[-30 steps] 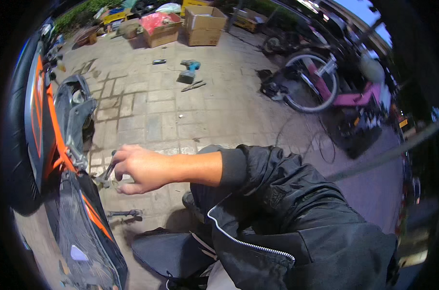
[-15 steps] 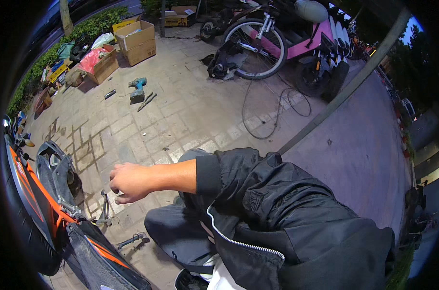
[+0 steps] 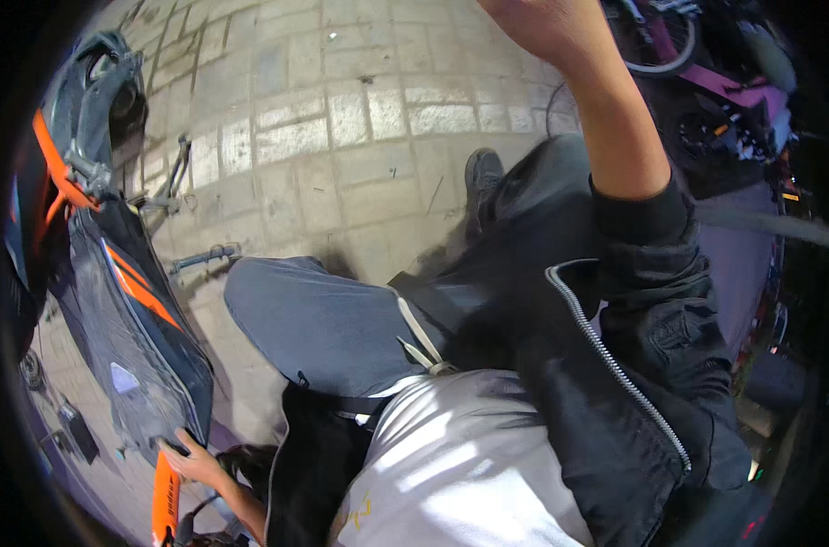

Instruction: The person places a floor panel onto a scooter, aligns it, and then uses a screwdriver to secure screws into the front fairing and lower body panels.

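A black and grey scooter with orange trim [image 3: 127, 351] takes up the left side. My left hand [image 3: 196, 463] reaches down to its near end and touches it beside an orange panel [image 3: 165, 497]; the fingers look stretched and apart, with nothing seen in them. My right hand [image 3: 542, 25] is raised at the top edge, above my bent leg. Its fingers lie beyond the picture, so whatever they may hold is hidden.
A kickstand-like metal bar [image 3: 179, 173] juts from the scooter over the paving [image 3: 296, 137]. Near my knee is another dark metal rod [image 3: 207, 257]. At the upper right stands a pink bike [image 3: 725, 87], with a grey pole [image 3: 770, 221] nearer me.
The view has swung downward. My right hand has gone from beside the scooter to the top right. My left hand, unseen before, now shows at the scooter's near end.
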Motion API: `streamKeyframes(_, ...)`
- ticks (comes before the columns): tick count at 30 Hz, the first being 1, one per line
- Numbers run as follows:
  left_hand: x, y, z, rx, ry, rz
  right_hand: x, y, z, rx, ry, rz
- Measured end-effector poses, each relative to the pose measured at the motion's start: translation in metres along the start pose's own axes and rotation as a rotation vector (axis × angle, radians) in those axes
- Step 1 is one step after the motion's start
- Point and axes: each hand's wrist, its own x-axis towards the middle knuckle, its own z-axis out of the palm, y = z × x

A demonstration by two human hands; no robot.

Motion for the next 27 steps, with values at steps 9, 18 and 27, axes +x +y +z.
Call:
streamKeyframes(9,-0.009,0.003,0.0,0.037,0.079,-0.011,-0.145,0.274,0.179,-0.392,-0.809,0.359)
streamKeyframes(18,0.003,0.005,0.006,0.038,0.098,-0.04,-0.39,0.233,0.21,-0.345,-0.921,0.707)
streamKeyframes(27,-0.002,0.051,-0.01,0.054,0.189,-0.042,-0.428,0.242,0.216,-0.384,-1.098,0.645)
